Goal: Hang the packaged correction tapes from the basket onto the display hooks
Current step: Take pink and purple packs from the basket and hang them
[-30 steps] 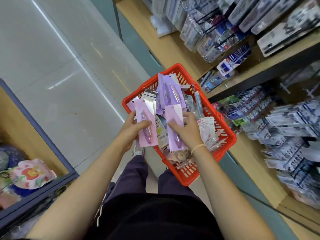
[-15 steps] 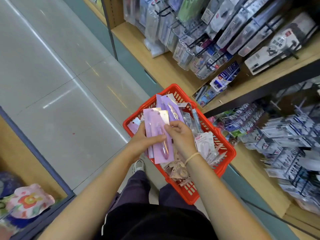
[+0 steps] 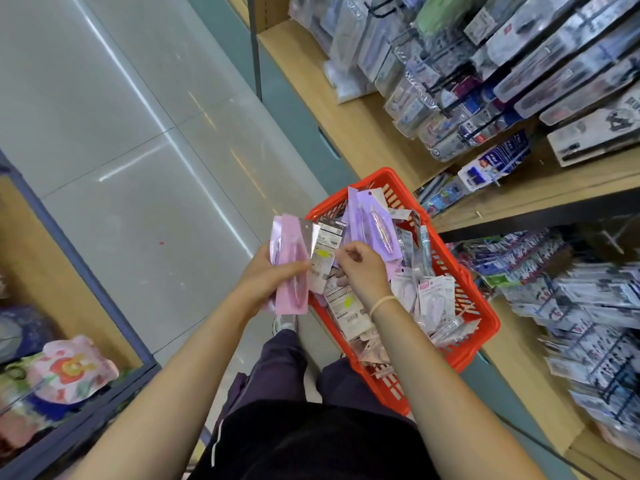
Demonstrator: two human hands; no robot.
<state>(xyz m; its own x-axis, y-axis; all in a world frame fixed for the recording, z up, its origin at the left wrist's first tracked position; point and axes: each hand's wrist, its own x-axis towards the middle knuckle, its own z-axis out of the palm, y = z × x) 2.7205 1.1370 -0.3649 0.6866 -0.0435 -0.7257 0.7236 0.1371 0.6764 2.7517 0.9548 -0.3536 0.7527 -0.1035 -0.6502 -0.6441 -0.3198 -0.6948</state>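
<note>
The pink and lilac packaged correction tapes (image 3: 290, 268) are in the person's left hand (image 3: 268, 277), a small fan of flat cards with a clear blister on the front, held upright over the left rim of the red plastic basket (image 3: 485, 317). The left arm comes up from the lower left, and the thumb lies across the front of the pink card while the other fingers are curled behind the stack, so the hand grips it. One card in the stack shows its white printed back with a yellow mark.

The right hand (image 3: 362, 271) is just beside the stack, above the middle of the basket. Its fingers (image 3: 349, 252) are curled and pressed together at the edge of the white-backed card; whether they really pinch it I cannot tell. A thin pale band (image 3: 382, 301) is around the right wrist.

More packages lie in the basket in a loose heap. A lilac package (image 3: 372, 223) stands tilted at the far end, and white and clear ones fill the near part.

To the right, the wooden display shelf (image 3: 356, 133) carries black hooks (image 3: 446, 79) with many hanging blister packs. Grey floor tiles (image 3: 138, 133) fill the left side.
</note>
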